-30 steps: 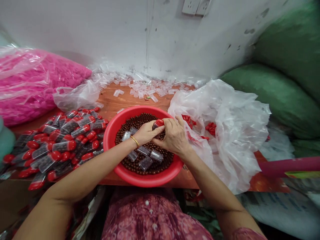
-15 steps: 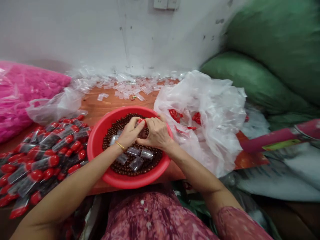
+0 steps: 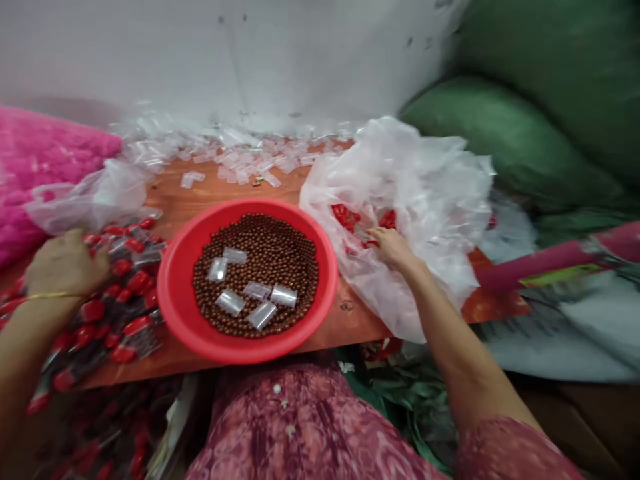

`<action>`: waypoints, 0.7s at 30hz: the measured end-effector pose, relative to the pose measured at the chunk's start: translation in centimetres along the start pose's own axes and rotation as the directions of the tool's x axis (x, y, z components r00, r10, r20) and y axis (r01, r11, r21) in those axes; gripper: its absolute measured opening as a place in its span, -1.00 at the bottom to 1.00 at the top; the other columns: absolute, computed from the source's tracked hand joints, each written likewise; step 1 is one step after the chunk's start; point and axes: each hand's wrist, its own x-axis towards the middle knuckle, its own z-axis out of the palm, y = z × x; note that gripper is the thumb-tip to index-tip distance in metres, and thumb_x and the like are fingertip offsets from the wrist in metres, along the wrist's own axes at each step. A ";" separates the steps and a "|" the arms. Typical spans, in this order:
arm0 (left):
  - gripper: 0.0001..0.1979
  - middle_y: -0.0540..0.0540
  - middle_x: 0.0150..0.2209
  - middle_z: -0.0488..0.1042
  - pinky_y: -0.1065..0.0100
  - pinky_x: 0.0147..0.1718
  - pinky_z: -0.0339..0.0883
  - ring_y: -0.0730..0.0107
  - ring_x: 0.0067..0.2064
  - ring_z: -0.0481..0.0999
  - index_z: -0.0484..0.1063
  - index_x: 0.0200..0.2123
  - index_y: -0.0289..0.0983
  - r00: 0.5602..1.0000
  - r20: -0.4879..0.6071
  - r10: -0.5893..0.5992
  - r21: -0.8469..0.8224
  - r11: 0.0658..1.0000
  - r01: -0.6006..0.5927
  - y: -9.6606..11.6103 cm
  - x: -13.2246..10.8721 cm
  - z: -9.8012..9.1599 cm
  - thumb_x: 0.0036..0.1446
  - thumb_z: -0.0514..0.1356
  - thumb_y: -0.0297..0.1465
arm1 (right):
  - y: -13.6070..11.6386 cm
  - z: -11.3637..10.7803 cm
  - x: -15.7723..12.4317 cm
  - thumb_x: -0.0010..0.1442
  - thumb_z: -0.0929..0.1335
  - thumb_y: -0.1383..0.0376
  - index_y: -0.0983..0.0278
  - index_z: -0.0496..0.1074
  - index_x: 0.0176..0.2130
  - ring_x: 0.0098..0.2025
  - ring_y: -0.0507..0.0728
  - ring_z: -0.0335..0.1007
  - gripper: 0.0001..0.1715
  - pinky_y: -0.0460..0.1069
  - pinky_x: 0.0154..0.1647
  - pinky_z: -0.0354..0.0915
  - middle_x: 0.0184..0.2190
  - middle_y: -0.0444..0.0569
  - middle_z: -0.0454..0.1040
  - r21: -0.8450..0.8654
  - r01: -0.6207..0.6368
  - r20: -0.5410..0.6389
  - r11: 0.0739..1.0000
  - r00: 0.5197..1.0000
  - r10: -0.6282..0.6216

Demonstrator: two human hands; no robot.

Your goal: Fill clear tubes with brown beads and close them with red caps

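My left hand (image 3: 65, 267), a gold-coloured bangle at its wrist, is over the pile of small clear containers with red caps (image 3: 137, 280) at the left. Its thumb looks spread from the fingers, which are partly hidden. My right hand (image 3: 393, 247) reaches into a white plastic bag (image 3: 425, 187), fingers stretched out at the loose red caps (image 3: 345, 217). Between my hands stands a red basin (image 3: 173, 280) of brown beads (image 3: 265, 253). Several clear plastic containers (image 3: 261, 315) lie on the beads.
Clear plastic pieces (image 3: 245, 163) are scattered along the back of the orange tabletop (image 3: 170, 190), by the wall. A bag of pink items (image 3: 50, 153) stands at the far left. Large green sacks (image 3: 515, 147) and a magenta pole (image 3: 540, 267) are on the right.
My hands were together over the basin, working at a red-capped piece. They have parted: the left moved to the capped pile, the right into the white bag.
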 end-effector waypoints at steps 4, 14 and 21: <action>-0.53 -0.30 0.02 0.37 0.14 0.05 0.19 0.13 0.04 0.33 0.23 0.06 -0.47 0.946 -0.183 0.269 0.032 0.963 -0.268 3.9 -2.4 0.3 0.18 -0.07 -0.28 | -0.1 2.3 0.3 0.19 0.24 0.31 0.31 0.50 -0.15 -0.08 0.26 0.40 -0.69 0.08 -0.12 0.27 -0.14 0.17 0.49 0.052 -0.050 0.043 0.997 0.998 0.048; -0.71 -0.25 -0.20 0.46 0.33 -0.33 0.30 0.18 -0.12 0.44 0.43 -0.16 -0.35 0.665 0.285 0.690 0.144 0.655 -0.742 13.9 -4.4 3.0 0.18 -0.05 -0.54 | -0.4 0.1 -2.2 0.24 0.11 0.27 0.35 0.33 -0.08 -0.43 0.13 0.41 -0.63 0.04 -0.38 0.31 -0.22 0.19 0.49 0.484 -0.203 -0.276 0.851 0.888 0.368; -0.70 -0.28 -0.07 0.41 0.30 -0.23 0.33 0.20 -0.07 0.42 0.45 -0.15 -0.33 0.627 0.315 0.713 0.177 0.605 -0.776 14.9 -1.6 5.2 0.20 -0.05 -0.53 | -9.4 -3.0 -5.8 0.16 0.27 0.07 0.22 0.31 -0.29 -0.67 -0.06 0.17 -0.73 -0.10 -0.65 0.13 -0.47 -0.16 0.37 0.883 0.354 -0.420 0.309 0.890 0.179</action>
